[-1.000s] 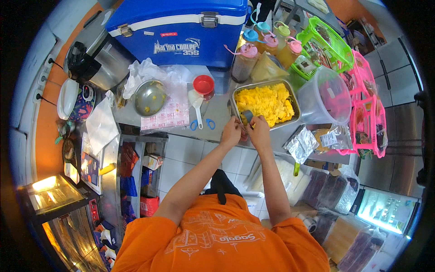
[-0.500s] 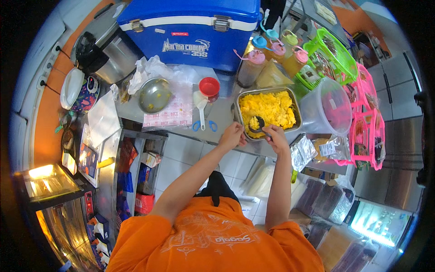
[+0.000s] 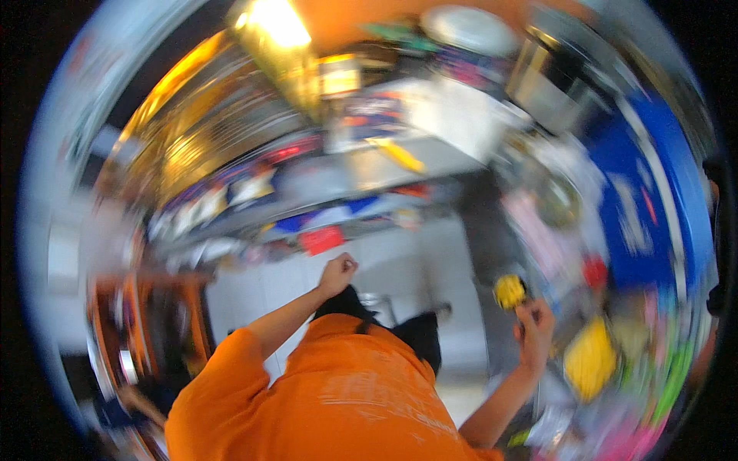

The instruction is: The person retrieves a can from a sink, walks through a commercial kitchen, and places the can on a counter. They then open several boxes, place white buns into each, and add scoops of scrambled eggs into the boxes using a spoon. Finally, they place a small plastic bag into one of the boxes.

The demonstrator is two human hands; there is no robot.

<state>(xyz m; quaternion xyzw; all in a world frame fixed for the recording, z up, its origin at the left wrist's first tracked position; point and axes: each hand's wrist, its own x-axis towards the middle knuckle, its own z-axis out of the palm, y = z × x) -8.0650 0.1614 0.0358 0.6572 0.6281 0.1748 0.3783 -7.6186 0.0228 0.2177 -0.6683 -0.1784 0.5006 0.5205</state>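
- The whole view is smeared by motion blur, so fine detail is hard to read.
- The right hand [image 3: 536, 323] sits at about four o'clock from the picture's middle, its fingers curled shut around a thin handle; the handle itself is too blurred to make out clearly.
- Just above that hand, at its eleven o'clock, is a small scoop of yellow food [image 3: 509, 291], apparently carried on the utensil the hand grips.
- At about five o'clock from the right hand lies a larger yellow heap of food [image 3: 590, 359]; its container is too blurred to tell.
- The left hand [image 3: 337, 273] is near the centre of the picture, closed into a fist with the fingers pressed together; I cannot tell whether anything is inside it, and it touches nothing visible.
- The two hands are well apart, the left one at about nine o'clock from the right.
- The person's orange shirt [image 3: 338, 399] fills the six o'clock part of the view, with both bare forearms rising from it.
- A big blue box [image 3: 653, 207] stands at three o'clock, near the rim.
- A small red item [image 3: 593, 271] lies between the blue box and the scoop.
- A bright lamp [image 3: 277, 23] glows at twelve o'clock, above a long glass-fronted counter [image 3: 231, 131] that runs toward ten o'clock.
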